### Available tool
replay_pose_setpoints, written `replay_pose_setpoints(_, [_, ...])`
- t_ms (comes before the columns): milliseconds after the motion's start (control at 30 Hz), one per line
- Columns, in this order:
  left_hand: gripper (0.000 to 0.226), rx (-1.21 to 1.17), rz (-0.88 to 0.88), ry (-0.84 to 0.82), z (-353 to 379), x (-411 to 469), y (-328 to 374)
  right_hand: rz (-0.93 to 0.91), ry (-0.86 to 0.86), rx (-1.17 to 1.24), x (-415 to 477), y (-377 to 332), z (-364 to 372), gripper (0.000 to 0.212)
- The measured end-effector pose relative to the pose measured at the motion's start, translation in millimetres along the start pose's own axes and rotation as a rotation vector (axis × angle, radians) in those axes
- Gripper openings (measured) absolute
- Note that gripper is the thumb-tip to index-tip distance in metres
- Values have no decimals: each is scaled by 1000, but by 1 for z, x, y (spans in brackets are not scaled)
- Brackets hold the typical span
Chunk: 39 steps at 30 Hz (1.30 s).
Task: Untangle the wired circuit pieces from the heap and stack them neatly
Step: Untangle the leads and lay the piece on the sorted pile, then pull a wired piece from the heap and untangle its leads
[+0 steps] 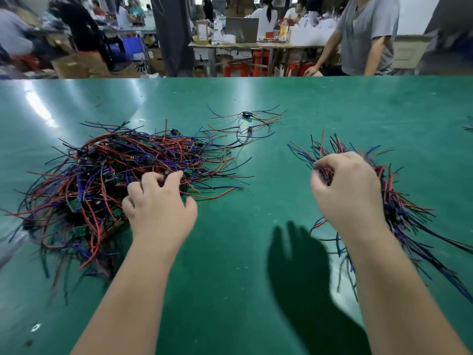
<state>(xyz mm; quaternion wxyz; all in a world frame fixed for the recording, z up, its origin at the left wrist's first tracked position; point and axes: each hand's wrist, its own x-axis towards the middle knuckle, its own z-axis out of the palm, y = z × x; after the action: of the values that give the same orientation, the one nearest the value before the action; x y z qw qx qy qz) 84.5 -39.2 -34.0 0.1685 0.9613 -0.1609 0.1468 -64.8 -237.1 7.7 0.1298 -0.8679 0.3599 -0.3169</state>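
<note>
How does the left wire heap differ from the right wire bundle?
The heap is larger and tangled; the bundle is smaller, its wires roughly aligned. The right hand pinches the bundle; the left hand touches the heap's edge. Both have red, blue and black wires.

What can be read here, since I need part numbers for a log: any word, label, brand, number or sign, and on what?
No text can be read.
White label on the brown box in the background: blurred.
Circuit boards in the heap and the sorted bundle: any markings are too small to read.
</note>
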Motion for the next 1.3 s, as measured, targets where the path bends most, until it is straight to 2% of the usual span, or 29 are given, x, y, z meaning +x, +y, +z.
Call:
replay_pose_setpoints(100, [52, 170, -18, -183, 9, 6, -9, -94, -137, -20, -15, -16, 17, 19])
replay_pose_setpoints(233, [51, 112, 3, -209, 17, 9, -12, -177, -275, -22, -31, -21, 31, 19])
replay_pose_setpoints(367, [48, -45, -64, -243, 22, 12, -8, -210, -308, 31, -39, -24, 36, 18])
replay_pose_setpoints(467, [34, -207, -162, -206, 19, 14, -7, -229, -311, 73, -41, -24, 40, 16])
replay_pose_setpoints(567, [18, -600, -188, -133, 11, 15, -3, -236, -293, 174, -42, -22, 44, 12])
replay_pose_setpoints(667, [12, -1076, -48, -131, -2, 6, 10, -62, -326, 486, -41, -25, 46, 13])
replay_pose_setpoints(767, [18, -1222, 194, -303, -11, -7, 24, 367, -486, 1071, -37, -33, 46, 15])
replay_pose_setpoints(800, [18, -1220, 270, -388, -13, -11, 27, 478, -544, 1237, -35, -34, 46, 17])
replay_pose_setpoints(867, [14, -1175, 419, -561, -15, -18, 32, 594, -591, 1380, -30, -34, 44, 20])
replay_pose_setpoints(967, [12, -1127, 596, -740, -14, -28, 38, 625, -635, 1405, -26, -27, 44, 17])
replay_pose_setpoints(1100, [9, -955, 747, -807, -12, -41, 47, 564, -838, 1345, -32, -25, 44, 36])
replay_pose_setpoints(1200, [9, -933, 727, -857, -11, -43, 46, 517, -747, 1312, -33, -25, 45, 17])
replay_pose_setpoints(1233, [17, -937, 666, -865, -10, -42, 46, 507, -678, 1334, -31, -24, 45, 13])
replay_pose_setpoints(1300, [37, -931, 436, -830, -8, -38, 46, 482, -589, 1407, -27, -20, 41, 14])
